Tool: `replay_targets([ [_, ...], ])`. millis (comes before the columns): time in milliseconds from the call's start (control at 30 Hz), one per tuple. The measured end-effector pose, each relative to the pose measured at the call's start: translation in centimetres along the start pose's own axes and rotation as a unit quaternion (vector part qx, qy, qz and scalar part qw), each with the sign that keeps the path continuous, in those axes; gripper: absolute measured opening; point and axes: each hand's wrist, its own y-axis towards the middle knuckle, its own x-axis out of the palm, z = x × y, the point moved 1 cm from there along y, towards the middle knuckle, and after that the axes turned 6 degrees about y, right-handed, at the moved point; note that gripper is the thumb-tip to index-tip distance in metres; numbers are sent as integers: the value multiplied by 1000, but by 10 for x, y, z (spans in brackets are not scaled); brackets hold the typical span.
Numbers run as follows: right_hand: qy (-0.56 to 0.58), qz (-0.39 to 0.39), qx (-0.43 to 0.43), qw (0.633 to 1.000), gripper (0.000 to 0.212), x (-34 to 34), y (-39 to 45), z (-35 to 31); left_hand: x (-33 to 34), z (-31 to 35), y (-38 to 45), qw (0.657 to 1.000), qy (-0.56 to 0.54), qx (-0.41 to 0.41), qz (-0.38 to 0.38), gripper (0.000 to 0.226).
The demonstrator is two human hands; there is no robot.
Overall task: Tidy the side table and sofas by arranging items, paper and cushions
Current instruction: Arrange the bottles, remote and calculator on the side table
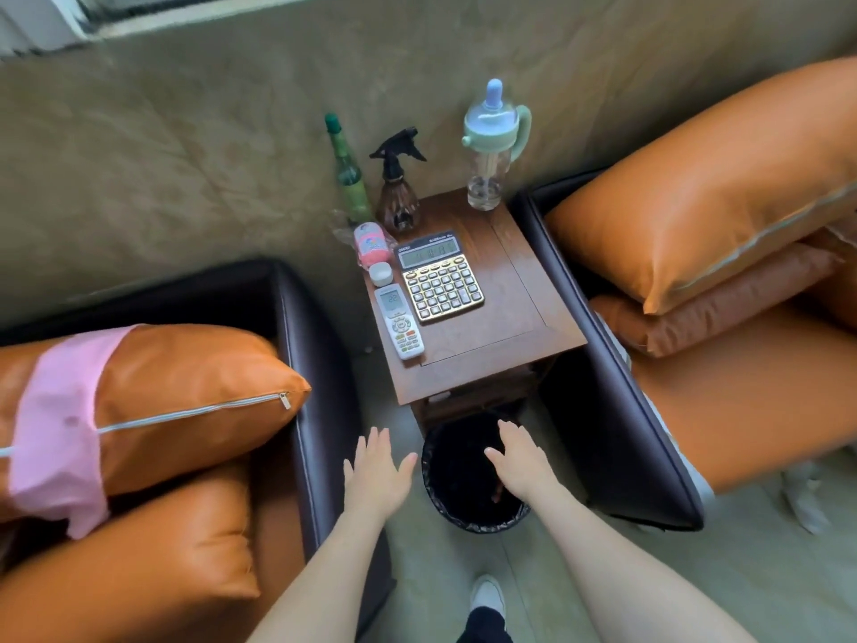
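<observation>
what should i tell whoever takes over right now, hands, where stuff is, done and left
Hands: left hand and right hand both open and holding nothing, the right above the black bin in front of the side table.
On the table: calculator, remote, pink bottle lying down, small white cap, green bottle, spray bottle, baby bottle.
Done: the table items sit in rough rows.
Left: pink cloth draped over the left sofa cushion; right sofa cushions stacked askew; white paper on the floor by the right sofa.
</observation>
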Motion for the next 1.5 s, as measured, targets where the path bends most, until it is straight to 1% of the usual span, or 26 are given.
replay_targets([
  [67, -29, 16, -18, 999, 56, 2, -2, -13, -6, -6, -3, 1000, 21, 3, 12, 63],
  [167, -35, 23, -54, 998, 54, 11, -6, -40, -15, -24, -10, 999, 30, -8, 30, 61],
  [300, -62, 25, -126, 990, 50, 34, -14, -88, -27, -63, -26, 998, 20, -32, 46, 57],
  [433, -76, -6, -172, 982, 54, 77, -24, -137, -39, -119, -42, 995, 32, -73, 65, 57],
  [567, -110, -33, -206, 972, 59, 133, -33, -181, -49, -185, -49, 993, 26, -96, 58, 57],
  [667, -90, -29, -191, 977, 57, 172, -36, -203, -56, -223, -45, 994, 21, -91, 54, 57],
  [800, -50, -12, -165, 985, 53, 224, -41, -215, -66, -259, -39, 996, -8, -78, 48, 56],
  [900, -56, -22, -143, 988, 53, 257, -43, -222, -70, -285, -37, 997, 0, -64, 32, 56],
  [967, -138, 7, -152, 979, 52, 269, -40, -230, -71, -300, -32, 998, 10, -59, 25, 56],
  [1033, -231, 62, -172, 956, 51, 276, -32, -234, -69, -311, -24, 998, 21, -49, 23, 56],
  [1067, -261, 71, -171, 947, 51, 278, -28, -234, -67, -315, -20, 998, 27, -44, 24, 56],
  [1133, -305, 60, -181, 933, 52, 284, -17, -230, -60, -319, -13, 998, 45, -34, 25, 57],
  [1200, -326, 17, -204, 923, 54, 291, -4, -225, -50, -318, -3, 997, 70, -19, 19, 58],
  [1233, -315, -9, -208, 926, 55, 296, 3, -224, -43, -319, 4, 996, 84, -9, 16, 58],
  [1300, -260, -47, -177, 948, 57, 310, 22, -225, -30, -321, 18, 994, 112, 12, 9, 56],
  [1400, -178, -28, -114, 977, 57, 332, 57, -230, -17, -326, 45, 983, 176, 57, 6, 54],
  [1500, -161, -8, -97, 982, 59, 345, 93, -235, -11, -331, 71, 971, 227, 77, 20, 56],
])
